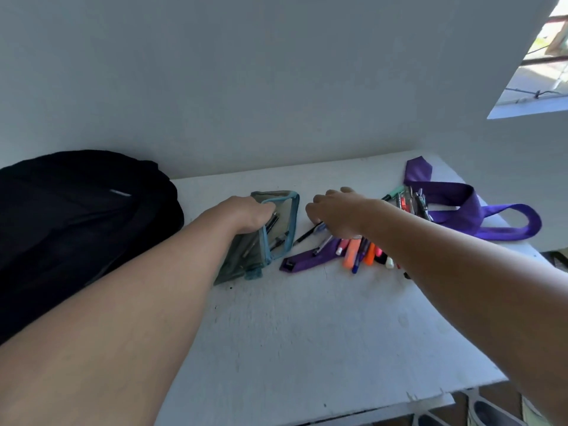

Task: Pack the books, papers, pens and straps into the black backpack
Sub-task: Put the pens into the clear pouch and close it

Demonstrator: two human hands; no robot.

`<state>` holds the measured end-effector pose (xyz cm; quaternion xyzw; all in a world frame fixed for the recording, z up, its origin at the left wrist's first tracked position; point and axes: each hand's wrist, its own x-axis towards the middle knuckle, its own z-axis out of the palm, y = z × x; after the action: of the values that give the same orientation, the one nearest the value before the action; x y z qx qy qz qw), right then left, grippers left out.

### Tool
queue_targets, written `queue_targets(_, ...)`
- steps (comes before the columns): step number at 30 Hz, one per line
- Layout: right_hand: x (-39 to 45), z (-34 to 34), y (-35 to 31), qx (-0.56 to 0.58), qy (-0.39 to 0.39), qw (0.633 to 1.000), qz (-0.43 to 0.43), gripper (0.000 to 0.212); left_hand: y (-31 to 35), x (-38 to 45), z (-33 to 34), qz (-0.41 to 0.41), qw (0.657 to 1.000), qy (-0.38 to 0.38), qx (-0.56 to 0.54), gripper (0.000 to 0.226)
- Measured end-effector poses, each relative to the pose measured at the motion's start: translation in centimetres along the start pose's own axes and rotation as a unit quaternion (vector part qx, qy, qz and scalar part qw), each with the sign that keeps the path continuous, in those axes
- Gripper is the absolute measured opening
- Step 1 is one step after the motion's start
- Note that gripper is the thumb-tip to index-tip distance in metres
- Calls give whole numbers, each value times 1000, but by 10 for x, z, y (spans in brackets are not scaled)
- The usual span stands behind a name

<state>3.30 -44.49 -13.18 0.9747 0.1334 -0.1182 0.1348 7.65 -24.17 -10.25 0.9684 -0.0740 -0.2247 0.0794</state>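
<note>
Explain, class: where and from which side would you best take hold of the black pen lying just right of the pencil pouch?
Pinch the black pen mid-barrel, coming from above. It lies flat and slanted on the white table, its upper end under the right hand, so only the middle and lower barrel are free. The left hand holds the pouch open close by.

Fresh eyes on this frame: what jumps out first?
The bright purple strap looping across the far right of the white table, with a heap of coloured pens lying on it. At centre, the left hand grips the open mouth of a clear teal-edged pencil pouch, while the right hand reaches over the pens. The black backpack sits far left.
</note>
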Motion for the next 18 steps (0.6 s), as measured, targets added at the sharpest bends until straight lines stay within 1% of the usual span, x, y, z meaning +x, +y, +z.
queue_targets(6,0,-3,-7,-15,5,999,-31,43,1,7,5,-7,1000,3,16,71)
queue_targets(10,1,-4,-5,7,-9,999,-40,47,-1,9,7,-13,1000,2,21,72)
queue_targets(12,4,-5,-2,-8,-14,999,-47,46,-2,9,8,-16,1000,3,21,73)
queue_targets(16,10,5,5,21,-23,999,-34,33,-1,7,9,-16,1000,7,24,73)
queue_targets(18,8,3,9,29,-33,999,-18,30,0,6,9,-19,1000,9,21,73)
